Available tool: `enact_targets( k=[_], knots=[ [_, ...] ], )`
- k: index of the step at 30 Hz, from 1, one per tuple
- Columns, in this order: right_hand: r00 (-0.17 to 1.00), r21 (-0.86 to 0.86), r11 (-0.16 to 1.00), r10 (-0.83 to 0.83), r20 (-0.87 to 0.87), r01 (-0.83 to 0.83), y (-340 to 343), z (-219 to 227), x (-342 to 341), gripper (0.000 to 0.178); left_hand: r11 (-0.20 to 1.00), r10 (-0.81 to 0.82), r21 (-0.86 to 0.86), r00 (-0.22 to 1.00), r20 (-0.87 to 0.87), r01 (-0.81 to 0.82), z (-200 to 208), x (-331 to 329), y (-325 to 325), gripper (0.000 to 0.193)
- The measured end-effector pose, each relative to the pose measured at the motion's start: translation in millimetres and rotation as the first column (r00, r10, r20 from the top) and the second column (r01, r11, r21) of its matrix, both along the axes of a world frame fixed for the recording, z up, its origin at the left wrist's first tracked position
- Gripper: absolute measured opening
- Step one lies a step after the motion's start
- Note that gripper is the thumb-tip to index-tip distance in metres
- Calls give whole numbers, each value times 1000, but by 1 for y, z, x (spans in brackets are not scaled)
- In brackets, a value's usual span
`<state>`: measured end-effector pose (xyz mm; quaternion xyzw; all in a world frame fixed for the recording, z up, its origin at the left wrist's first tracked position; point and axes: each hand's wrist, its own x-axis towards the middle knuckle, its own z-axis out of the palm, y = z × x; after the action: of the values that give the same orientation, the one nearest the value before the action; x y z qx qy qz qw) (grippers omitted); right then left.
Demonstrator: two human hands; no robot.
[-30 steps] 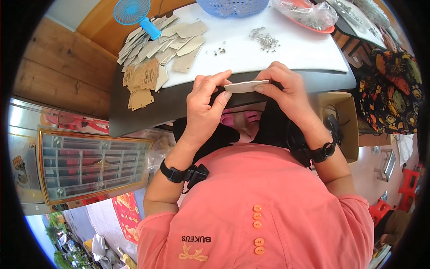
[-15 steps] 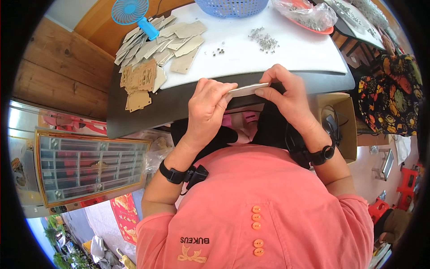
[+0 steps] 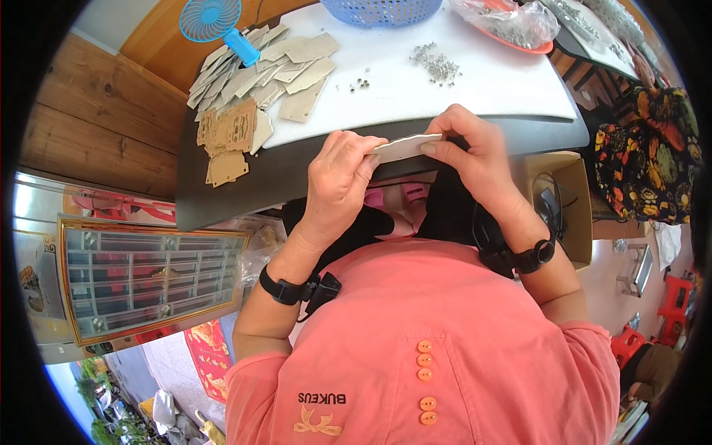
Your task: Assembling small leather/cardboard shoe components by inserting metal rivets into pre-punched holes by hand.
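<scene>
My left hand [image 3: 339, 178] and my right hand [image 3: 472, 152] pinch opposite ends of a thin grey cardboard piece [image 3: 406, 148] with a wavy edge. They hold it just off the near edge of the dark table [image 3: 297, 165]. Beyond them, a heap of similar grey cardboard pieces [image 3: 300, 78] lies at the far left. Printed brown cards [image 3: 230, 133] lie at that heap's near side. Small metal parts [image 3: 434, 65] are scattered on the white sheet [image 3: 378, 89], with a few more metal bits [image 3: 361, 84] to their left.
A small blue fan [image 3: 241, 46] stands by the heap. At the back are a blue plastic basket [image 3: 382, 13] and a red tray [image 3: 512, 43] with a plastic bag of metal parts. A cardboard box [image 3: 578, 211] sits right of my right forearm, beside a floral cloth [image 3: 645, 159].
The cardboard piece has tilted, so more of its flat face shows. Both hands keep their pinch on its ends and have hardly moved.
</scene>
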<state>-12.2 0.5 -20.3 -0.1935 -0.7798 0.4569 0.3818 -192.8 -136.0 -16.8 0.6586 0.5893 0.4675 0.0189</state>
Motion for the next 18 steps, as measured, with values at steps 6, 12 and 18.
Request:
enact_targets(
  k=[6,12,18],
  knots=[
    [1000,64,998,20,-7,-20,2,4,1,16,999,-5,38,995,-95,9,-1,-3,1,16],
    [999,-77,996,47,-16,-48,0,7,-1,14,998,-36,-49,997,65,40,3,0,-1,16],
    [996,25,996,81,21,-82,5,19,3,12,999,-31,-17,999,41,32,12,4,6,17]
  ],
)
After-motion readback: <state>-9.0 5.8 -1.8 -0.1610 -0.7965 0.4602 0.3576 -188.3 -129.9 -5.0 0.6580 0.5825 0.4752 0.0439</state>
